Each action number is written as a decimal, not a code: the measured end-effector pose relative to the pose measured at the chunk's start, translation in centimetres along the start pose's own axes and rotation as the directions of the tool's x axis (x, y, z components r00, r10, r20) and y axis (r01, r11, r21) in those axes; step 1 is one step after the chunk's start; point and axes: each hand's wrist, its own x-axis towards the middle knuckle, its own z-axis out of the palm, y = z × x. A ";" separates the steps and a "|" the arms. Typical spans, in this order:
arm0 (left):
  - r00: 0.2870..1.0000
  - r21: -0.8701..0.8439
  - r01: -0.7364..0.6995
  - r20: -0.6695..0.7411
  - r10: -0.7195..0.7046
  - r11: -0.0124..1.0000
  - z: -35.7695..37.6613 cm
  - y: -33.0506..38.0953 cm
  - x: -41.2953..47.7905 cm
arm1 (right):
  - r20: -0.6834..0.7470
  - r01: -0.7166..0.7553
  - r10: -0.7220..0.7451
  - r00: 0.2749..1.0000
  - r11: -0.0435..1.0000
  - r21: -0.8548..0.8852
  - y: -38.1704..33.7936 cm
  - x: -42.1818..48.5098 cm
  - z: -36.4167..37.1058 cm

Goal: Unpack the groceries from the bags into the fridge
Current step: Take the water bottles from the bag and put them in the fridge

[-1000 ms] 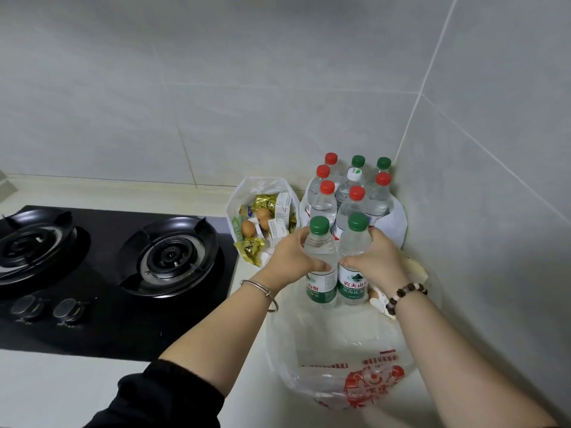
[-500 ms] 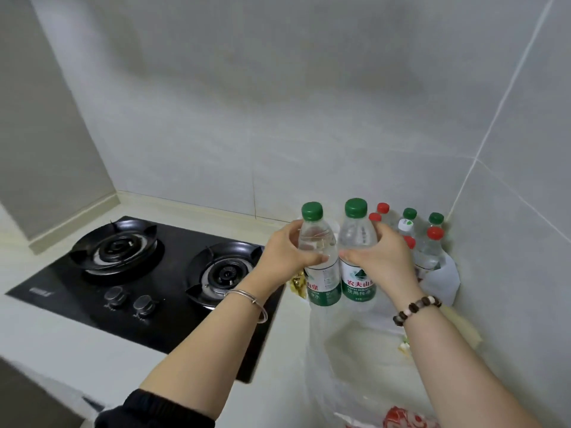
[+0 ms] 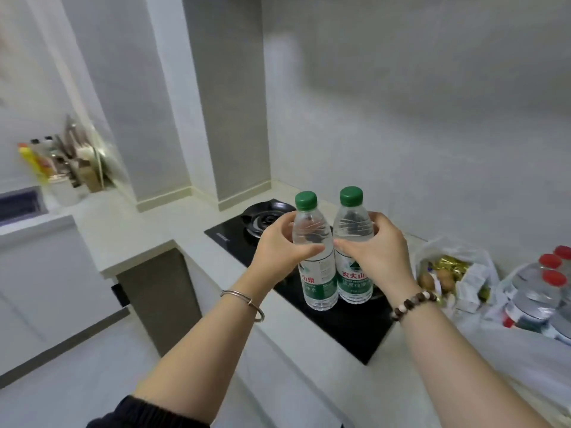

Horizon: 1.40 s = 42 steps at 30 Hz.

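Observation:
My left hand (image 3: 282,247) grips a clear water bottle (image 3: 315,274) with a green cap and green label, held upright above the hob. Right beside it, my right hand (image 3: 375,253) grips a second green-capped water bottle (image 3: 352,239), also upright; the two bottles almost touch. At the right edge a white bag holds several red-capped water bottles (image 3: 539,291). A clear plastic bag (image 3: 457,274) next to it holds eggs and gold-wrapped packets. No fridge is in view.
A black gas hob (image 3: 349,329) is set into the pale counter (image 3: 139,236) under my hands. The counter turns a corner to the left, where a sink (image 3: 18,202), bottles and utensils (image 3: 65,156) stand. Grey floor (image 3: 77,378) lies below left.
Both hands lifted the two green-capped bottles out of the bag and carried them left over the hob. My view swung left, leaving the bags at the right edge.

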 end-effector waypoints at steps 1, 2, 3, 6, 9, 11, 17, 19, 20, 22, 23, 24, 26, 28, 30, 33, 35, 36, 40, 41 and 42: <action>0.999 0.011 0.013 -0.042 -0.013 1.000 -2.4 0.0 -1.3 | 0.049 0.018 -0.019 0.999 1.000 0.023 -1.3 -0.8 1.9; 0.996 0.025 0.023 -0.082 -0.021 0.999 -4.8 -0.1 -2.6 | 0.099 0.032 -0.037 0.994 0.998 0.046 -2.6 -1.6 3.9; 0.992 0.044 0.034 -0.122 -0.028 0.998 -7.3 -0.2 -4.1 | 0.148 0.046 -0.056 0.987 0.997 0.068 -4.0 -2.5 5.9; 0.964 0.100 0.078 -0.261 -0.050 0.992 -14.9 -0.3 -8.9 | 0.292 0.080 -0.124 0.948 0.984 0.158 -8.4 -5.8 12.2; 0.911 0.117 0.141 -0.405 -0.083 0.983 -22.0 -0.2 -14.6 | 0.400 0.114 -0.221 0.889 0.955 0.275 -13.0 -10.1 18.2; 0.858 0.127 0.183 -0.504 -0.095 0.975 -26.3 0.3 -18.7 | 0.460 0.134 -0.296 0.837 0.927 0.351 -16.2 -13.5 21.9; 0.636 0.138 0.249 -0.770 -0.054 0.959 -36.5 3.1 -31.2 | 0.599 0.157 -0.497 0.628 0.835 0.528 -25.4 -24.1 30.4; 0.548 0.143 0.268 -0.836 -0.028 0.953 -38.9 4.1 -35.2 | 0.618 0.147 -0.553 0.559 0.800 0.582 -27.9 -27.8 32.5; 0.505 0.147 0.277 -0.863 -0.013 0.949 -39.9 4.6 -37.1 | 0.620 0.144 -0.585 0.524 0.778 0.612 -29.1 -29.5 33.4; 0.413 0.163 0.302 -0.910 0.024 0.939 -41.7 5.5 -40.7 | 0.615 0.134 -0.643 0.456 0.733 0.667 -31.2 -32.8 34.7; 0.364 0.174 0.324 -0.930 0.047 0.930 -42.3 6.0 -42.4 | 0.610 0.124 -0.666 0.430 0.713 0.690 -32.1 -34.3 35.3; 0.317 0.188 0.346 -0.945 0.074 0.919 -42.8 6.5 -43.9 | 0.602 0.116 -0.687 0.407 0.693 0.712 -33.0 -35.6 35.7; 0.239 0.201 0.370 -0.964 0.116 0.907 -43.2 7.7 -46.6 | 0.569 0.122 -0.738 0.363 0.643 0.756 -34.7 -38.0 36.3; 0.169 0.200 0.355 -0.974 0.148 0.913 -43.3 8.9 -48.8 | 0.529 0.122 -0.785 0.323 0.589 0.799 -36.4 -40.1 36.7; 0.097 0.209 0.342 -0.978 0.187 0.916 -43.1 10.3 -50.5 | 0.500 0.099 -0.822 0.272 0.541 0.835 -38.1 -41.9 36.8; 0.032 0.256 0.340 -0.965 0.261 0.905 -42.7 12.8 -52.3 | 0.445 0.085 -0.876 0.183 0.465 0.881 -40.4 -44.0 36.6; -0.026 0.273 0.341 -0.954 0.299 0.899 -42.6 14.4 -53.4 | 0.402 0.073 -0.905 0.142 0.414 0.907 -41.9 -45.1 36.2; -0.056 0.283 0.342 -0.946 0.320 0.896 -42.6 15.1 -53.9 | 0.382 0.069 -0.916 0.122 0.392 0.917 -42.5 -45.7 35.9; -0.162 0.334 0.392 -0.892 0.422 0.857 -42.0 17.1 -56.3 | 0.315 0.025 -0.948 0.054 0.316 0.948 -44.2 -48.5 35.0; -0.183 0.338 0.412 -0.879 0.441 0.846 -41.6 17.4 -56.9 | 0.299 0.011 -0.953 0.040 0.300 0.954 -44.4 -49.3 34.8; -0.203 0.335 0.433 -0.869 0.452 0.837 -41.4 17.8 -57.5 | 0.291 -0.004 -0.956 0.027 0.291 0.957 -44.6 -50.0 34.6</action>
